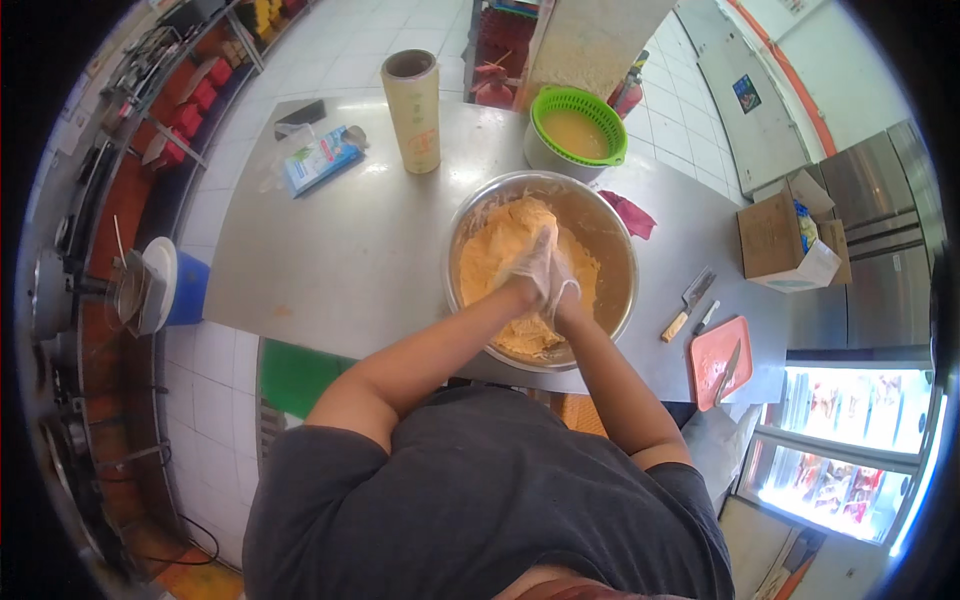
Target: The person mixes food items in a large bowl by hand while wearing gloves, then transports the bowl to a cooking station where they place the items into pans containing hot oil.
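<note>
A wide stainless steel bowl (616,300) stands on the metal table close in front of me. It holds a large mass of orange, dough-like mixture (487,251), heaped towards the far side. My left hand (529,268) and my right hand (559,279) both wear thin clear plastic gloves. They are side by side over the middle of the bowl, against the mixture. Their fingers point away from me and are partly hidden, so whether they grip any of it is unclear. Traces of mixture cling to the bowl's inner wall.
Behind the bowl are a green strainer (616,154) over a pot of cloudy liquid, a tall plastic-film roll (416,120) and a dark pink cloth (631,216). At right lie a cleaver (686,307), a small knife (706,318) and a red cutting board (705,360) bearing another knife (727,375).
</note>
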Available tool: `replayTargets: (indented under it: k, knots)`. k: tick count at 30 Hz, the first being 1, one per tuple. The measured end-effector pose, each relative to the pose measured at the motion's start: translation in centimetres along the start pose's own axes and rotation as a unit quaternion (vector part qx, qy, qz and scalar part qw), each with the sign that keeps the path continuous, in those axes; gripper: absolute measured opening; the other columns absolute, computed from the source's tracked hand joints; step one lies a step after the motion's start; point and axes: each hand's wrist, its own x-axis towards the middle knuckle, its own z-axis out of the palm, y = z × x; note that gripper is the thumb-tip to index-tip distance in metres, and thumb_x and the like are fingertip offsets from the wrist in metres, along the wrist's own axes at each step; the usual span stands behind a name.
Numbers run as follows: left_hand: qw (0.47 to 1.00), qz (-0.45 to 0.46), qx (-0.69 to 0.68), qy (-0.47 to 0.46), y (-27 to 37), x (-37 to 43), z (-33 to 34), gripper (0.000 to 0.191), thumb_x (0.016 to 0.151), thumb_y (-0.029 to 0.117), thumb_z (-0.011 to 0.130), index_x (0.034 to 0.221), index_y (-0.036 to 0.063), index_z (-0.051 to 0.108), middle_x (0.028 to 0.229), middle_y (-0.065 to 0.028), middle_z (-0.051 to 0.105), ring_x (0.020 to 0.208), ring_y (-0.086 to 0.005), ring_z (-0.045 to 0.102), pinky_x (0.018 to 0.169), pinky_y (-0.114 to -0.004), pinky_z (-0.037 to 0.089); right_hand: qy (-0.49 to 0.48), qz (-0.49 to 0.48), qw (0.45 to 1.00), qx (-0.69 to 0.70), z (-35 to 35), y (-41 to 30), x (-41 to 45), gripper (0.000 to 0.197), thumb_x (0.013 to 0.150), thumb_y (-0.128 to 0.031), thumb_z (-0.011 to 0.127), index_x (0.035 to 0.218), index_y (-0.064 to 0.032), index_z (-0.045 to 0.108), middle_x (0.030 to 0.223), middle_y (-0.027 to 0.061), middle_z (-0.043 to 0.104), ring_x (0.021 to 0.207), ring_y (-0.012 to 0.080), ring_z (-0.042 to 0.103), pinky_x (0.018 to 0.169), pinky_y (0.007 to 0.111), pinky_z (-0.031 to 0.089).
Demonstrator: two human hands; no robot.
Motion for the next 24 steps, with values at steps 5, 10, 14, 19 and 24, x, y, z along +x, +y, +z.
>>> replayTargets:
  k: [5, 10, 14, 19, 24]
  knots:
    - [0.994, 0.014, 0.048, 0.101, 0.3, -0.7, 2.9, 0.061, 0.109, 0.046, 0.039, 0.157, 0.0082, 0.037, 0.153, -0.0152, 0.047, 0.139, -0.0269, 0.046, 0.117, -0.035, 0.034, -0.040, 0.136, 0.822, 0.552, 0.5, -1.6, -0.3, 0.066, 0.105, -0.058, 0.049, 0.150, -0.0109, 0.050, 0.138, 0.0058, 0.057, 0.125, 0.0221, 0.055, 0.107, 0.036, 0.043]
    - [0.986, 0.026, 0.066, 0.153, 0.7, -2.0, 5.2, 0.067, 0.108, 0.057, 0.037, 0.154, 0.0082, 0.043, 0.147, -0.0141, 0.053, 0.133, -0.0256, 0.050, 0.113, -0.034, 0.037, -0.067, 0.007, 0.831, 0.552, 2.8, 3.5, 2.4, 0.064, 0.110, -0.046, 0.041, 0.158, -0.0046, 0.036, 0.155, 0.0099, 0.045, 0.146, 0.0244, 0.039, 0.122, 0.032, 0.025]
    - [0.969, 0.090, 0.042, 0.227, 0.8, -4.2, 7.5, 0.074, 0.106, 0.065, 0.035, 0.151, 0.0082, 0.047, 0.141, -0.0133, 0.058, 0.129, -0.0245, 0.053, 0.109, -0.033, 0.040, -0.094, -0.053, 0.952, 0.287, 0.1, 2.4, 0.4, 0.064, 0.110, -0.046, 0.040, 0.160, -0.0064, 0.033, 0.152, 0.0103, 0.047, 0.137, 0.0268, 0.046, 0.118, 0.035, 0.032]
    - [0.987, 0.037, -0.075, 0.139, 1.8, -3.4, 8.4, 0.070, 0.107, 0.062, 0.036, 0.156, 0.0138, 0.042, 0.153, -0.0103, 0.051, 0.139, -0.0261, 0.047, 0.116, -0.040, 0.035, -0.132, -0.055, 0.899, 0.415, -2.1, 3.4, 1.2, 0.060, 0.109, -0.049, 0.043, 0.152, -0.0073, 0.043, 0.141, 0.0087, 0.055, 0.125, 0.0246, 0.054, 0.109, 0.036, 0.042]
    - [0.942, 0.196, -0.064, 0.266, -3.2, -0.9, 9.0, 0.065, 0.108, 0.056, 0.036, 0.158, 0.0150, 0.039, 0.156, -0.0077, 0.048, 0.144, -0.0260, 0.043, 0.119, -0.041, 0.032, -0.152, -0.039, 0.842, 0.516, 0.4, 3.6, -0.3, 0.058, 0.108, -0.053, 0.044, 0.145, -0.0082, 0.052, 0.131, 0.0074, 0.062, 0.115, 0.0231, 0.061, 0.101, 0.036, 0.049]
